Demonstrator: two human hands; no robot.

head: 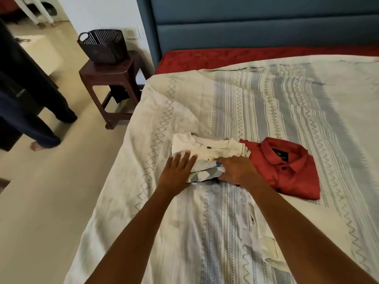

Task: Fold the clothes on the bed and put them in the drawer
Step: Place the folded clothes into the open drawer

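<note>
While both of my hands are stretched out over the bed (266, 103), I see them meeting at a small pile of folded clothes near its left edge. My left hand (177, 171) lies flat with straight fingers, the palm down on the left side of the pile; the fingertips reach onto the white shirt (207, 147). My right hand (235, 170) is on the right side of the same pile, knuckles up and fingers bent down against the cloth. I cannot tell if these fingers really grip something or only press on it, because they are hidden under the hand.

Between the two hands a striped grey garment (202, 166) and a pale patterned piece (207, 174) are showing, both lying just in front of the white shirt and touching it. A red shirt (287, 171) with dark buttons and a collar is folded just beside the pile on the right, touching the white shirt at its corner.

The bed has a light cover with grey zigzag stripes, a red sheet (246, 56) near the blue headboard (256, 25). On the floor to the left stands a dark brown stool (108, 78) with a dark basket (103, 46) on top. Further left, the legs of another person (37, 111) in dark trousers are standing.
</note>
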